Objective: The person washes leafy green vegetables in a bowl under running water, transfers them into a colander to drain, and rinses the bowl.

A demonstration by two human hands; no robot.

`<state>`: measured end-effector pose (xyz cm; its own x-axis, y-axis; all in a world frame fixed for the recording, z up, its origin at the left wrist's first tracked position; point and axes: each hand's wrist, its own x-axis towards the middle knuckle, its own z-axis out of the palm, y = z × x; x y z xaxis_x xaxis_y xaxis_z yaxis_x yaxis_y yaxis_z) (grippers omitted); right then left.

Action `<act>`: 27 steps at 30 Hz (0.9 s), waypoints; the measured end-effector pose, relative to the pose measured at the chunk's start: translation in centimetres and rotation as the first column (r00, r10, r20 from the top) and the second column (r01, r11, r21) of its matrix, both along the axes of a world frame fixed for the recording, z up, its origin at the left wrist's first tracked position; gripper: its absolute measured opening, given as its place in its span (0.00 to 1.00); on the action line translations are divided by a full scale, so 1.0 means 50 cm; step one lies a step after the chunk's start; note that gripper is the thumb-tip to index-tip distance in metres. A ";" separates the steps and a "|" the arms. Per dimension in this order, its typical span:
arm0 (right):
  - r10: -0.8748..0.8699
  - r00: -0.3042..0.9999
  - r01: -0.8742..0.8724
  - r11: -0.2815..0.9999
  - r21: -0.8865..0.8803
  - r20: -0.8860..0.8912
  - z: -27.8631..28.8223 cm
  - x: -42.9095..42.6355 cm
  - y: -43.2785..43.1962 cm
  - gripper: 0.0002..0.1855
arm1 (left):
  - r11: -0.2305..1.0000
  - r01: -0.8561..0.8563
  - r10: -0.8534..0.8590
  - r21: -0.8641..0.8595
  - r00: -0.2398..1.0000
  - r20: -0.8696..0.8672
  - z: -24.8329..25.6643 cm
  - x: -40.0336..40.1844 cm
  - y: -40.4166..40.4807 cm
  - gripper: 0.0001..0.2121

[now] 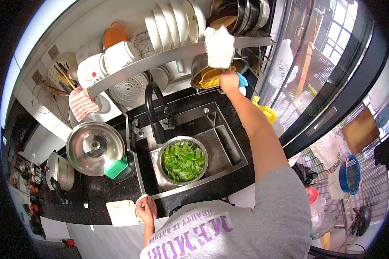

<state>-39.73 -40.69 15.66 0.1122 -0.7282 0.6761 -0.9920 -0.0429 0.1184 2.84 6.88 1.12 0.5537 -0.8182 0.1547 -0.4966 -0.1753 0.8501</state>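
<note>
My right arm stretches up and across the counter, its hand (229, 81) at the lower edge of a white cloth (219, 47) hanging from the dish rack. Just behind that hand is a yellow plastic basket (210, 78), and a light-blue object (242, 79) sits beside it. Blur hides whether the fingers hold the cloth or the basket. At the counter's front edge, my left hand (145, 210) has its fingers bent around a pink cloth (151, 205). Next to it lies a pale cloth (121, 213). Green leafy vegetables (183, 160) fill a metal bowl (206, 162) in the sink.
A black faucet (154, 113) arches over the sink (227, 139). Left of it are a large metal lid or basin (84, 136), a green plastic item (116, 167) and a lidded pot (61, 171). White bowls (163, 26) stand on the metal rack (149, 58). A yellow bottle (266, 111) stands right.
</note>
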 end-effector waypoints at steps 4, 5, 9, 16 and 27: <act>0.001 0.961 0.030 0.994 -0.108 0.276 0.003 0.001 0.026 0.14 | 0.997 -0.070 0.070 0.025 0.998 -0.006 -0.014 0.019 0.029 0.06; 0.007 0.938 0.030 0.995 -0.100 0.347 0.003 0.000 0.043 0.13 | 0.997 -0.070 0.070 0.031 0.998 -0.004 -0.017 0.020 0.033 0.06; 0.135 0.807 0.021 0.966 -0.257 0.574 -0.007 -0.016 0.092 0.11 | 0.995 -0.100 0.100 -0.001 0.994 -0.053 -0.032 0.019 0.029 0.06; 0.179 0.681 -0.025 0.975 -0.222 0.710 -0.069 -0.017 0.272 0.10 | 0.999 -0.048 0.045 -0.021 0.992 -0.118 -0.006 0.008 -0.003 0.06; 0.055 0.685 -0.283 0.939 0.196 0.726 -0.204 0.109 0.531 0.11 | 0.956 0.276 -0.278 0.099 0.961 0.002 0.161 -0.121 -0.110 0.10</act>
